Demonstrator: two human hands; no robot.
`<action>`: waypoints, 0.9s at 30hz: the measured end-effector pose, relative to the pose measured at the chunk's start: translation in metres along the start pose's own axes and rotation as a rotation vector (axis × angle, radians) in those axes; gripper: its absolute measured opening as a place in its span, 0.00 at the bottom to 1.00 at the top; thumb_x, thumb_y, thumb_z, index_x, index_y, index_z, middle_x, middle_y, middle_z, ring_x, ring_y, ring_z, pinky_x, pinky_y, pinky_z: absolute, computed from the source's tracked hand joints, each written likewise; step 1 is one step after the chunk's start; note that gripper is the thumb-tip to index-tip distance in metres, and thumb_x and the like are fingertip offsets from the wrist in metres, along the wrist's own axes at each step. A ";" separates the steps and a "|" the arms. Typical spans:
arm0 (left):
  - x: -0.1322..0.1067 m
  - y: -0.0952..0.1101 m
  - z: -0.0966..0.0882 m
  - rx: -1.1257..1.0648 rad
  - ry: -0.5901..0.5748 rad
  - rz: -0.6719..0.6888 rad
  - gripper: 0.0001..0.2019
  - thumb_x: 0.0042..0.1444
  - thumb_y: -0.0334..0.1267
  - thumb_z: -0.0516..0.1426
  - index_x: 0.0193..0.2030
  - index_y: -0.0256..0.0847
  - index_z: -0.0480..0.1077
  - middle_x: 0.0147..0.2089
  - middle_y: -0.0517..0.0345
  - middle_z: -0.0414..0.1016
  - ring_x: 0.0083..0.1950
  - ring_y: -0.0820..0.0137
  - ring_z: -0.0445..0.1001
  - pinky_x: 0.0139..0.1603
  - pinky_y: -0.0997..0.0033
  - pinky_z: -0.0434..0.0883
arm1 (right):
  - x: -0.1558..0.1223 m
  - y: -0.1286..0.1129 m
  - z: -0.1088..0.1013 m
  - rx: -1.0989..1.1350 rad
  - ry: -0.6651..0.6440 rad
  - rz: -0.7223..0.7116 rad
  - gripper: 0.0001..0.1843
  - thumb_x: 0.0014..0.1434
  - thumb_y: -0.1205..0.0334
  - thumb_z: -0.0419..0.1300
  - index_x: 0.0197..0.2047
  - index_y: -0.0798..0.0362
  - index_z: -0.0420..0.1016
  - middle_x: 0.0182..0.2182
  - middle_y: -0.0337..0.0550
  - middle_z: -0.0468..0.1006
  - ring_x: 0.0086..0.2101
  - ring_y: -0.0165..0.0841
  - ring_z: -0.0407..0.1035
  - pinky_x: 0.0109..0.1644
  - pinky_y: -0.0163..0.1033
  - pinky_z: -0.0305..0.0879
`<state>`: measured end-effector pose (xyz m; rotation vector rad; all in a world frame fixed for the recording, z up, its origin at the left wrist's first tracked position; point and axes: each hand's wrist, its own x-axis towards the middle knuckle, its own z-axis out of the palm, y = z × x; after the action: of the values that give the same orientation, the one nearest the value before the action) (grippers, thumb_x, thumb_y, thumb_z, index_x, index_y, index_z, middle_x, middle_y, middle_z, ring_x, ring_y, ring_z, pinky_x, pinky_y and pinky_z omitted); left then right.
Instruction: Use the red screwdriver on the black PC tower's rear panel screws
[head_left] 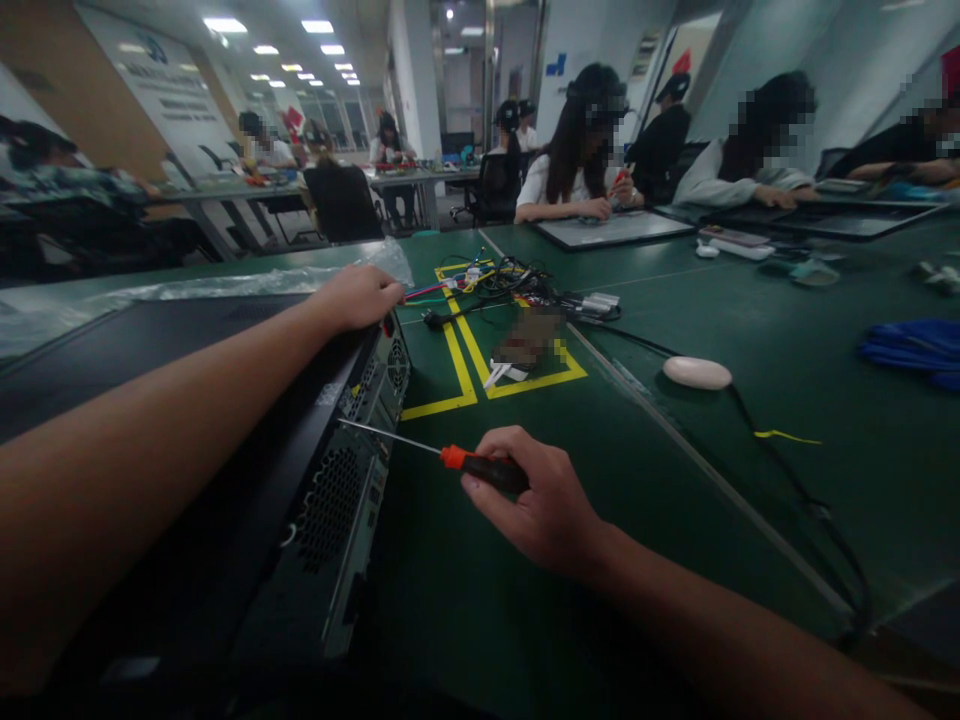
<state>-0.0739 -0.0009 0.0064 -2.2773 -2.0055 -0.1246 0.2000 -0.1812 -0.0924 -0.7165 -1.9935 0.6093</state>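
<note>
**At the near left of the green table (780, 320), a screwdriver (454, 457) meets a computer case (270, 460)**

On that near left side lies the dark computer case, its rear panel (360, 455) turned to the right, with a honeycomb grille (330, 510) nearer and a round vent (396, 362) farther off. Over its far right corner rests the left hand (364, 297), fingers bent and held close together; whether they grip the edge I cannot tell, since their undersides are hidden. The left forearm stretches across the top.

To the right of the case, the right hand (536, 495) has its fingers curled round the screwdriver's dark handle, thumb along the near side. The shaft points left, sloping slightly upward, and its tip appears to touch the edge where the top cover joins the rear panel.

Farther away, beyond the right hand, yellow tape (439, 408) outlines areas of the table. A tangle of cables (517, 285) lies at their far end, with a blurred object (529, 340) nearer. To the right sits a pale oval object (697, 373) by a black cable, and at the far right a bunched blue cloth (911, 350). Clear plastic (285, 280) lies along the case's far side. Across the table, a person in white bends over a flat panel (607, 230).
</note>
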 end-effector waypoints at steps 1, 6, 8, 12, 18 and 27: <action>0.000 0.000 0.000 -0.002 -0.002 -0.002 0.28 0.62 0.45 0.44 0.51 0.39 0.83 0.53 0.46 0.82 0.54 0.55 0.77 0.54 0.60 0.70 | 0.000 0.000 0.000 0.001 -0.001 -0.002 0.09 0.61 0.69 0.64 0.42 0.51 0.69 0.29 0.32 0.71 0.25 0.25 0.62 0.29 0.33 0.56; 0.001 -0.001 0.000 -0.023 0.003 -0.009 0.27 0.62 0.45 0.44 0.51 0.40 0.83 0.52 0.46 0.82 0.54 0.54 0.76 0.55 0.59 0.70 | -0.001 0.002 0.001 0.001 -0.011 -0.007 0.09 0.62 0.68 0.64 0.43 0.51 0.69 0.29 0.32 0.71 0.24 0.25 0.62 0.28 0.33 0.55; 0.001 -0.001 0.000 -0.024 0.000 -0.002 0.27 0.62 0.45 0.44 0.50 0.39 0.83 0.52 0.45 0.82 0.54 0.54 0.77 0.55 0.58 0.70 | -0.001 0.002 0.001 0.000 -0.008 -0.009 0.09 0.61 0.68 0.64 0.43 0.51 0.69 0.29 0.31 0.71 0.24 0.25 0.62 0.28 0.33 0.55; 0.000 0.000 -0.002 -0.039 -0.006 -0.007 0.26 0.62 0.45 0.45 0.49 0.41 0.83 0.51 0.46 0.82 0.53 0.54 0.77 0.56 0.56 0.70 | -0.001 0.001 0.000 -0.002 0.004 -0.007 0.08 0.61 0.67 0.65 0.42 0.51 0.69 0.30 0.32 0.71 0.25 0.25 0.62 0.29 0.33 0.56; -0.002 0.002 -0.003 -0.020 -0.013 -0.010 0.28 0.62 0.46 0.44 0.50 0.40 0.83 0.53 0.46 0.82 0.54 0.56 0.77 0.55 0.61 0.71 | -0.002 -0.001 -0.001 -0.021 -0.001 0.007 0.08 0.63 0.63 0.65 0.43 0.52 0.71 0.29 0.33 0.73 0.24 0.26 0.63 0.30 0.34 0.58; -0.002 0.002 -0.002 -0.032 -0.008 -0.020 0.27 0.61 0.46 0.45 0.50 0.42 0.83 0.52 0.47 0.82 0.54 0.54 0.77 0.56 0.59 0.70 | 0.001 -0.003 0.000 -0.047 0.026 0.031 0.07 0.69 0.60 0.60 0.46 0.53 0.76 0.37 0.43 0.81 0.33 0.32 0.73 0.37 0.38 0.66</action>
<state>-0.0722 -0.0036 0.0085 -2.2809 -2.0452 -0.1513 0.1991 -0.1824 -0.0895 -0.7812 -1.9816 0.5706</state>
